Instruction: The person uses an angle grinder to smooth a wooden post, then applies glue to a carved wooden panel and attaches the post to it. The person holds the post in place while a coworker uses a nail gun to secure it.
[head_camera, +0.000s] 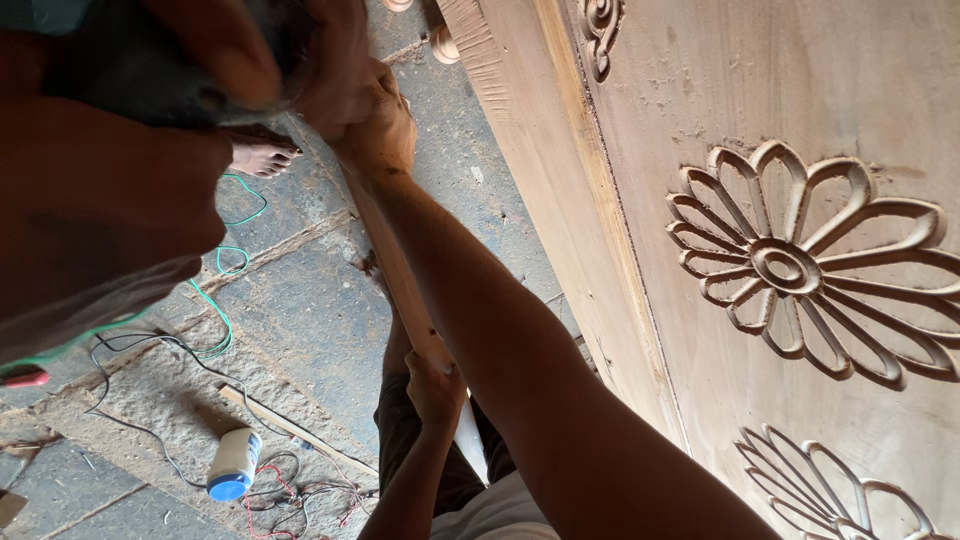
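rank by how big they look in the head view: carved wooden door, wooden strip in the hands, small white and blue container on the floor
1. carved wooden door, largest
2. wooden strip, held by both hands
3. white and blue container, smallest, though it lies farther from the camera

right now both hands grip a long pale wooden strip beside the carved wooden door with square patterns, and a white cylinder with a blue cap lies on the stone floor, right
Not quite. In the head view the carved wooden door bears flower patterns, not square ones. The rest stands: both hands, one far along and one near the body, grip the long pale wooden strip, and the white cylinder with a blue cap lies on the stone floor.
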